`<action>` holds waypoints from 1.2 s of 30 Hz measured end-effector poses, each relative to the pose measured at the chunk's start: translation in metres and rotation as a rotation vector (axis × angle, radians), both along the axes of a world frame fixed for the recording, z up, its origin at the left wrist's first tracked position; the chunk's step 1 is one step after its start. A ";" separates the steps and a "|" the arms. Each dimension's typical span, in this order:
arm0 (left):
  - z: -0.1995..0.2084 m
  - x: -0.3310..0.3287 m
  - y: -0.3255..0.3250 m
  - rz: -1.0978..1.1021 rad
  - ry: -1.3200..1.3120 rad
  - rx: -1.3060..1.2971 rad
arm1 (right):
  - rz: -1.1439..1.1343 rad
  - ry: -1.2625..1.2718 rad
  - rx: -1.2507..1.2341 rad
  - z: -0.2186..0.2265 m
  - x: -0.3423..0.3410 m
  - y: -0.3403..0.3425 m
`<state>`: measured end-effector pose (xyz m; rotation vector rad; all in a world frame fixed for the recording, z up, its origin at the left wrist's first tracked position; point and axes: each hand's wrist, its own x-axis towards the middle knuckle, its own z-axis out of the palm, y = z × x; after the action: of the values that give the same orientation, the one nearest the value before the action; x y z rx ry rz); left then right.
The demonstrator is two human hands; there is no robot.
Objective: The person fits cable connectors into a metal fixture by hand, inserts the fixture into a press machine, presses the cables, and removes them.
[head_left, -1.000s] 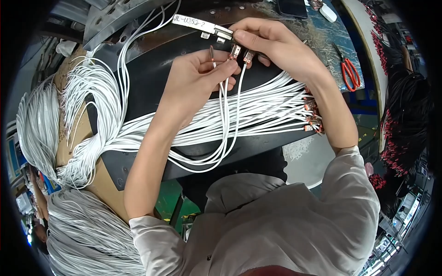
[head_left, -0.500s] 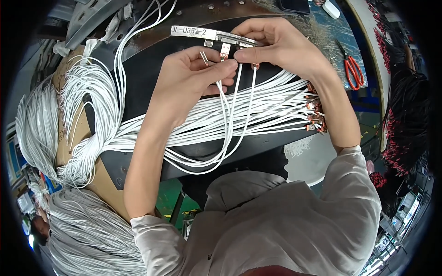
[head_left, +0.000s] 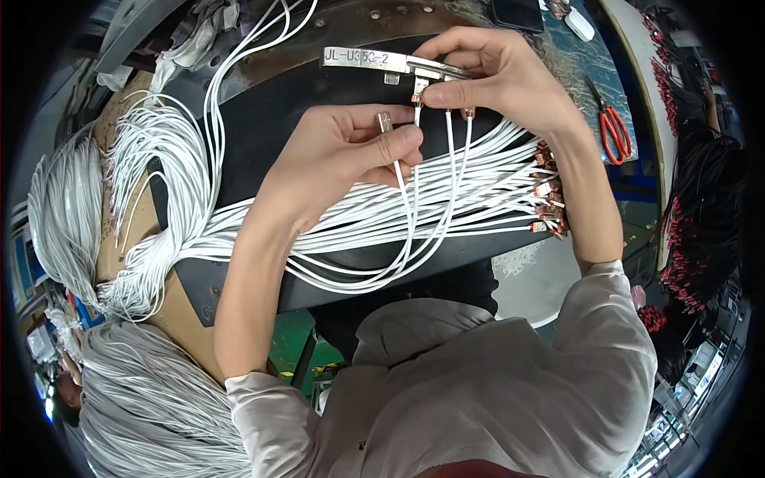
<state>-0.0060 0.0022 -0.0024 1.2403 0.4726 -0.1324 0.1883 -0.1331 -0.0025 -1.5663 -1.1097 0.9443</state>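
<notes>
My right hand (head_left: 506,84) is closed around one end of a silvery metal bar (head_left: 362,59), its thumb pressing beside the plugs along the lower edge. A USB-type plug (head_left: 420,86) with an orange-red part hangs from the bar's middle; further white cables run down from under my right thumb. A small metal stub (head_left: 391,79) juts from the bar farther left, with no cable on it. My left hand (head_left: 339,155) is closed, thumb and fingers pinching white cable below the plug. Another metal plug end (head_left: 385,122) sticks up from between those fingers.
A bundle of white cables (head_left: 382,207) with orange-red ends lies across the dark work surface (head_left: 279,127). Thick grey-white cable bundles (head_left: 68,215) hang at left. Red-handled pliers (head_left: 613,131) lie at right, near a dark phone-like object (head_left: 518,13). Black cables with red tips (head_left: 681,239) hang far right.
The metal bar and both hands have shifted to the right. My left fingers have moved down from the plug, away from the bar, onto the cable.
</notes>
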 end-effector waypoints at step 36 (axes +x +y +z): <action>-0.025 0.093 0.085 0.262 -0.164 2.139 | -0.210 -0.454 0.138 -0.036 0.127 0.163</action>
<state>0.0866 0.0876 -0.0277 3.1732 0.5607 0.9648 0.3152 0.0296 -0.0381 -1.7886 -1.2563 0.3690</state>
